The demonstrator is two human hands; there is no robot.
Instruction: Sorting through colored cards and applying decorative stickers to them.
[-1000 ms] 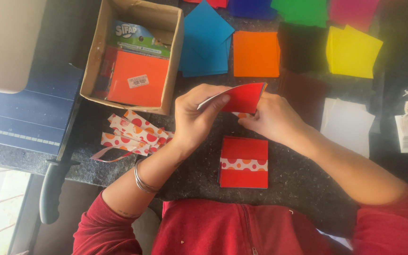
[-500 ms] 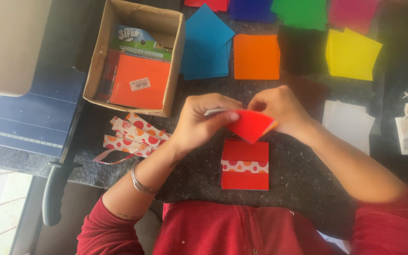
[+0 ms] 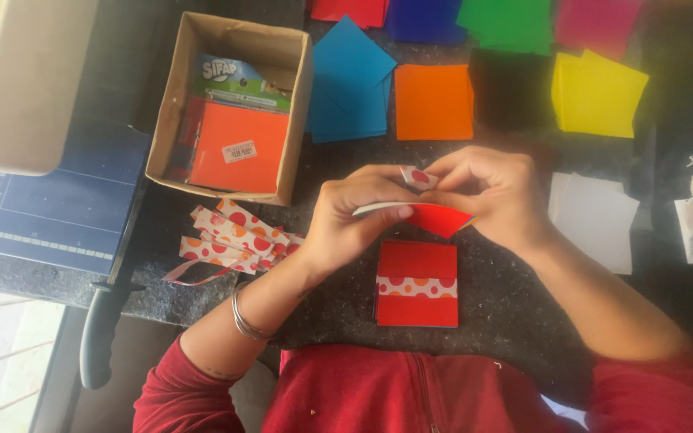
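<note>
My left hand [image 3: 354, 216] and my right hand [image 3: 487, 196] meet above the dark counter, both pinching a folded red paper piece [image 3: 439, 218] with a white underside. A short dotted white-and-red strip [image 3: 417, 177] is held between the fingertips on top of it. Just below my hands lies a finished red folded square [image 3: 417, 283] with a dotted band across its middle. A heap of dotted paper strips [image 3: 230, 240] lies left of my left wrist.
A cardboard box [image 3: 294, 120] with paper packs stands at the upper left. Coloured paper stacks line the far edge: blue [image 3: 346, 84], orange [image 3: 433, 102], green [image 3: 507, 20], yellow [image 3: 595, 95]. White sheets [image 3: 595, 216] lie right. A paper cutter [image 3: 50, 216] sits left.
The red paper went from raised and open-looking to folded flat between both hands, lower and nearer the finished square. A dotted strip now shows at the fingertips.
</note>
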